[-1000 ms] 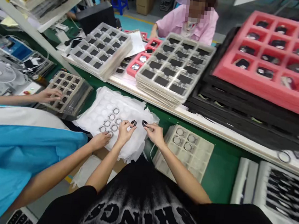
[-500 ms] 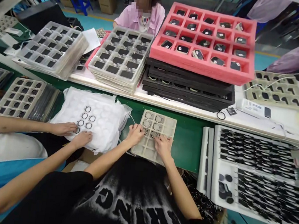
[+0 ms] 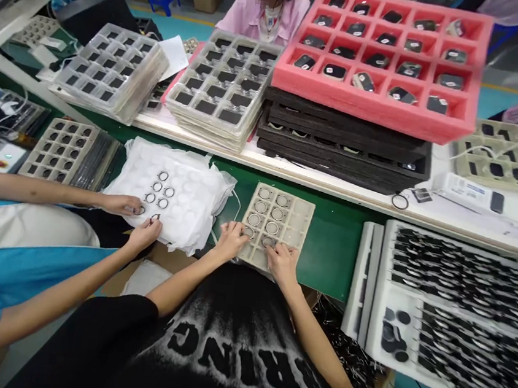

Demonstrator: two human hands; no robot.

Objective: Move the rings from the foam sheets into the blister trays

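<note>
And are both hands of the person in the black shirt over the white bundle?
No, the left hand and the right hand are both at the beige tray, to the right of the white bundle.

The left hand (image 3: 234, 241) hides part of the near-left ring (image 3: 249, 232) in the beige tray (image 3: 301, 208); the right hand (image 3: 283, 264) covers part of the near-right ring (image 3: 269, 242). Whether either grip is closed is unclear. A co-worker's hand (image 3: 121, 205) partly masks a ring on the white sheet (image 3: 192, 212). The far-left stack (image 3: 11, 1) is blurred and cut off. Print on the white box (image 3: 465, 192) is too small to read.
</note>
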